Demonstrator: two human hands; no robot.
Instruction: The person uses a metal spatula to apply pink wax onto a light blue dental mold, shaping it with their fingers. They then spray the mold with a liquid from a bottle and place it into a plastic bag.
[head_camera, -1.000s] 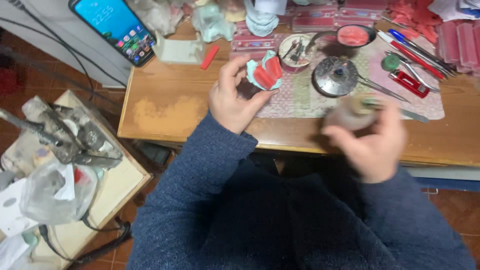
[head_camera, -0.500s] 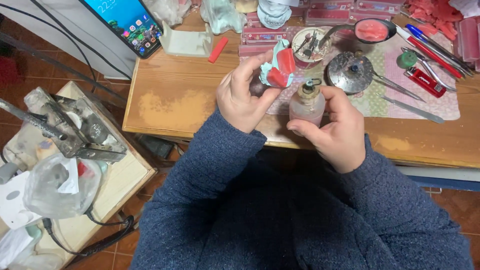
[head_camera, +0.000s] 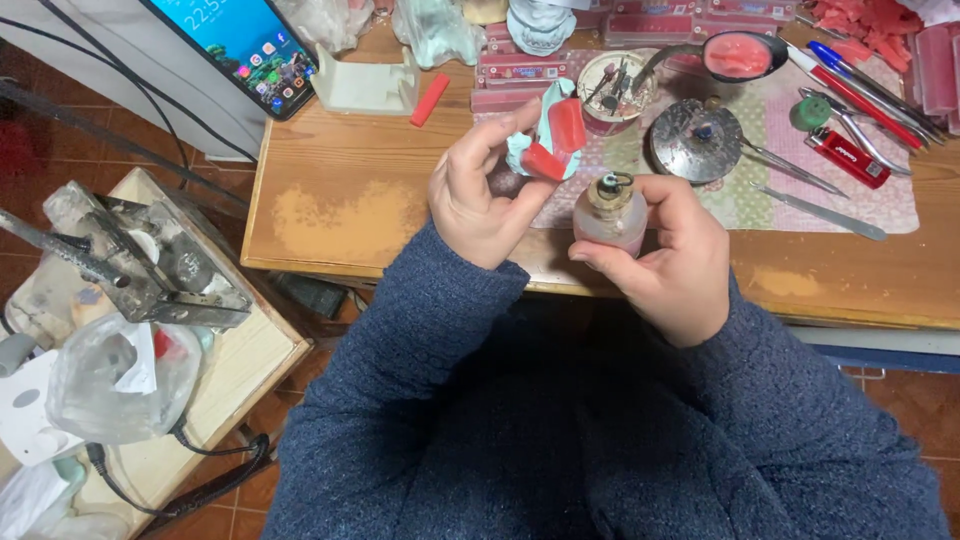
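My left hand (head_camera: 478, 192) holds up a pale green cast with red wax blocks on it (head_camera: 549, 140), pinched between thumb and fingers above the table's front edge. My right hand (head_camera: 668, 258) grips a small glass burner bottle with a metal wick top (head_camera: 609, 211), upright, just right of the cast. The two hands are close together, with the bottle's wick a little below the red wax. Both forearms wear dark blue knitted sleeves.
The wooden table (head_camera: 360, 210) carries a patterned mat with a round metal lid (head_camera: 696, 140), a spoon of pink wax (head_camera: 737, 55), a red lighter (head_camera: 846, 158), metal tools, pens and a small dish of instruments (head_camera: 612, 85). A phone (head_camera: 240, 45) leans at back left. A low side table (head_camera: 150, 300) stands at left.
My right hand has brought the glass bottle up from the right to beside the cast. My left hand has tilted the cast upward. The view has shifted slightly.
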